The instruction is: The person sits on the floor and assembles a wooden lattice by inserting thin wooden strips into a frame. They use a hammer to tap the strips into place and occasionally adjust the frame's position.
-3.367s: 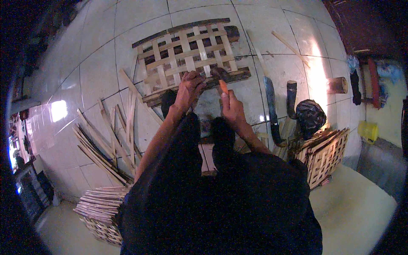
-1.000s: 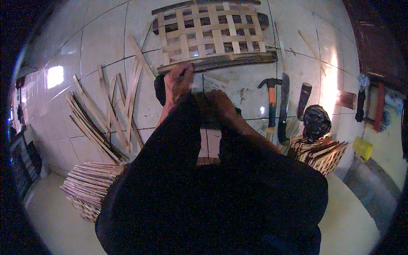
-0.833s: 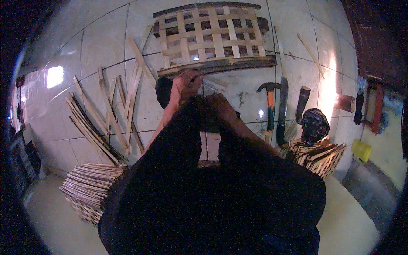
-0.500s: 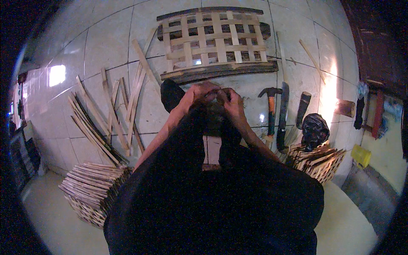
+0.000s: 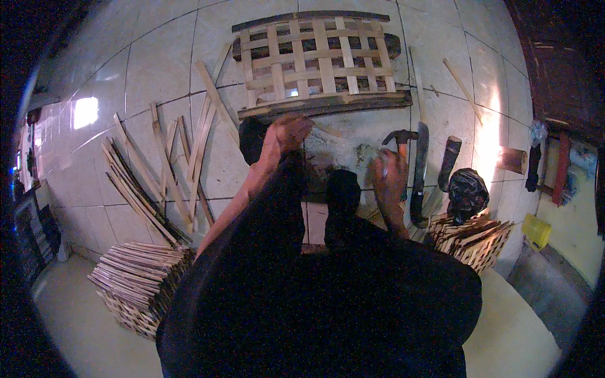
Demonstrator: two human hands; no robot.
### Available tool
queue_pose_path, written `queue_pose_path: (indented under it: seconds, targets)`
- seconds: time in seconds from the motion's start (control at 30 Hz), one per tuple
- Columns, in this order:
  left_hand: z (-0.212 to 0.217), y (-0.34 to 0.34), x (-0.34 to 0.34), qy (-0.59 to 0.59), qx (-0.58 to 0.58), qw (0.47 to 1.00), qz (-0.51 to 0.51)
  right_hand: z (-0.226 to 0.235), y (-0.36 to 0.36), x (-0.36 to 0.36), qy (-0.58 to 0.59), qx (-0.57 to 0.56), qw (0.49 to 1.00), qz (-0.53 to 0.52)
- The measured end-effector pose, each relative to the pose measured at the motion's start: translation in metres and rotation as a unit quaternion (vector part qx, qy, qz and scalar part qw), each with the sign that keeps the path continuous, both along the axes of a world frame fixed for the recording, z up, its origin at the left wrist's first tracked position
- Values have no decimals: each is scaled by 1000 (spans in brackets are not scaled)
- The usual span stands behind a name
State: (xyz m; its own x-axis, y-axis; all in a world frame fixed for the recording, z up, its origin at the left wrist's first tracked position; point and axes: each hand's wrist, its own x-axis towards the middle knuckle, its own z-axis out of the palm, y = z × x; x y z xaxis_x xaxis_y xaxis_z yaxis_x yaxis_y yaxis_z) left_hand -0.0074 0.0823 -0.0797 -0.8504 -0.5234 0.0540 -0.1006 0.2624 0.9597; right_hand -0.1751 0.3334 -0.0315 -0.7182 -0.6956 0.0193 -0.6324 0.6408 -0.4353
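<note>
My left hand (image 5: 293, 130) is closed just below the near bar of the woven panel (image 5: 324, 47), with its fingertips drawn together. What they pinch is too small to make out; a thin pale strip (image 5: 328, 130) shows beside them. Over on the right, my right hand (image 5: 391, 171) is motion-blurred and overlaps the handle of a claw hammer (image 5: 401, 136), which lies on the tiles. Its fingers do not show clearly enough to tell whether they grip. The panel is a lattice of pale flat strips between dark wooden bars.
A machete (image 5: 420, 157) and a dark curved piece (image 5: 450, 154) lie right of the hammer. Near them, a black plastic bag (image 5: 468, 194) rests on stacked woven panels (image 5: 479, 242). Loose strips (image 5: 167, 157) and another panel stack (image 5: 140, 277) are at left.
My hands were together below the woven panel. Now the right hand has moved right and nearer to me, to the hammer; the left has stayed close to its place.
</note>
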Motion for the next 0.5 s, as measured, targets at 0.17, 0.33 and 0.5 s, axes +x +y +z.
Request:
queue_pose_path:
  seconds: [0.17,0.33,0.5]
  targets:
    - [56,-18,-16,-113,-77,981,141,-14,65,-7,87,97,987,-94]
    - [55,-29,-20,-67,-17,984,164,-28,77,-15,3,-27,996,-80]
    - [45,-29,-29,-18,-133,982,133,1,61,-14,-143,13,980,-136]
